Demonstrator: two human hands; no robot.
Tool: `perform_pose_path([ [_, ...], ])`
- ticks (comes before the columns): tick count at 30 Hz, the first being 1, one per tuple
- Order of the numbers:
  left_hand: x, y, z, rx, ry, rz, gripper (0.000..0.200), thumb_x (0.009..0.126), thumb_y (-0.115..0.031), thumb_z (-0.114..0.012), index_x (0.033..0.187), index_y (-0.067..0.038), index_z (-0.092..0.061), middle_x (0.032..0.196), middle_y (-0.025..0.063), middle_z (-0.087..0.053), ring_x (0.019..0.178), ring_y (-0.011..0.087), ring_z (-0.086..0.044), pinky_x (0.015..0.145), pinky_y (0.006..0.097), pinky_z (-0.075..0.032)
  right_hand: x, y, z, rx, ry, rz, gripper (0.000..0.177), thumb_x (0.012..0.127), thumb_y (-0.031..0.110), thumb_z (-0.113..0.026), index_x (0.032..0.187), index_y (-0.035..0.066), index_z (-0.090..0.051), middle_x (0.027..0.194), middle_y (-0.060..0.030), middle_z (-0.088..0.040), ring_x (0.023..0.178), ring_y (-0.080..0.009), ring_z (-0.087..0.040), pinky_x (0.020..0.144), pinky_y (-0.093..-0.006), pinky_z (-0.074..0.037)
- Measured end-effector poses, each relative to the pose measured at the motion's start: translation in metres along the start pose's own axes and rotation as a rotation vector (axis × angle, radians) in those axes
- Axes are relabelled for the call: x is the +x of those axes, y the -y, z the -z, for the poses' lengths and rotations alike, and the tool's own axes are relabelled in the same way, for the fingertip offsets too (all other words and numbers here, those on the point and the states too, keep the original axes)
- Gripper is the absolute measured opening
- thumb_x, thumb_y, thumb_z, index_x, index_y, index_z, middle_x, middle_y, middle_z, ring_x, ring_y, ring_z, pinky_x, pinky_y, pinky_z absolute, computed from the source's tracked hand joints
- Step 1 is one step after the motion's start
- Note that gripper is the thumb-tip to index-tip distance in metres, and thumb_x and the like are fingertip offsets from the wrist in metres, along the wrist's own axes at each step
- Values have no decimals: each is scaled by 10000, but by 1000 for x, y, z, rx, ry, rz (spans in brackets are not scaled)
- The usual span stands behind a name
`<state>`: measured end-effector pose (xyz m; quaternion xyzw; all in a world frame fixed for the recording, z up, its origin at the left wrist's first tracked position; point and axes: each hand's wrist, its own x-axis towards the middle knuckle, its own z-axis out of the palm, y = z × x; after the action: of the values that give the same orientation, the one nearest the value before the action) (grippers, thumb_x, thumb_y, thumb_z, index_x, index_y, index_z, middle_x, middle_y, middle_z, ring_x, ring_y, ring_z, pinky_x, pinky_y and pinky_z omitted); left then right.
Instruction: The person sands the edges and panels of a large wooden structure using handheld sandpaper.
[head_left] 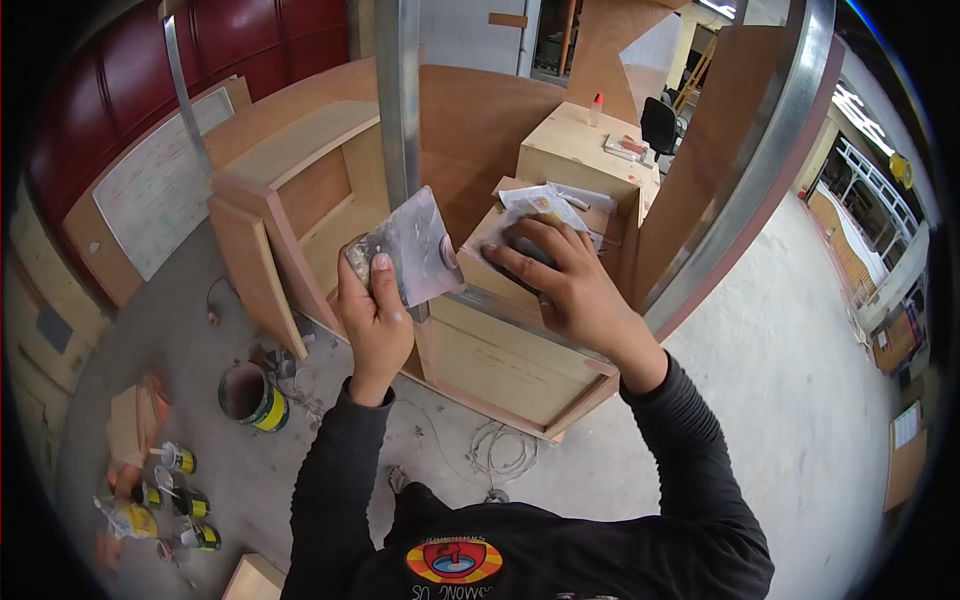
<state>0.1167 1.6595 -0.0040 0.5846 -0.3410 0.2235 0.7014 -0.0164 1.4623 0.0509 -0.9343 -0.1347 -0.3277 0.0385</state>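
Observation:
My left hand [377,308] is closed round a flat, grey-smeared plate [413,250], its thumb pressed on the near face. A reddish-brown smear shows near the plate's right edge. To the right, my right hand [562,275] is closed over a dark, flat item that its fingers mostly hide, so I cannot tell what it is. Just beyond those fingers lies a white printed packet [545,203] on an open wooden compartment. A vertical metal post [398,120] stands behind the plate, and a wooden panel [490,365] lies below both hands.
An open wooden cabinet [330,190] stands at the left. On the floor are a dark bucket [254,397], several small paint cans [180,458] and a coiled wire [503,450]. A red-capped bottle [595,110] stands on a wooden box [565,135]. A metal-edged frame [745,190] rises at the right.

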Motion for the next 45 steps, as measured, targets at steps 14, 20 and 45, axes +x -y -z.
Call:
perform_pose_path([
  [14, 116, 125, 108, -82, -18, -86, 276, 1045, -126, -453, 1238, 70, -477, 1104, 211, -601, 992, 293, -606, 889, 363, -473, 155, 43, -144, -197, 269, 189, 686, 719, 63, -642, 1373, 264, -587, 1279, -67, -518, 1281, -293, -467, 930, -485, -446],
  [20, 164, 182, 178, -265, -252, 104, 390, 1065, -201, -450, 1307, 105, -441, 1286, 239, -532, 1122, 297, -561, 981, 368, -444, 272, -28, -39, -657, -114, -4, 689, 763, 61, -675, 1408, 265, -542, 1307, -111, -506, 1239, -311, -498, 901, -530, -481],
  [45, 5, 345, 312, 344, -111, 545, 412, 1005, -196, -525, 1319, 69, -500, 1256, 288, -570, 1101, 414, -560, 977, 461, -435, 487, -69, 143, -998, -629, -391, 344, 948, 146, -507, 1265, 178, -638, 1354, -172, -495, 1343, -416, -400, 1090, -632, -327],
])
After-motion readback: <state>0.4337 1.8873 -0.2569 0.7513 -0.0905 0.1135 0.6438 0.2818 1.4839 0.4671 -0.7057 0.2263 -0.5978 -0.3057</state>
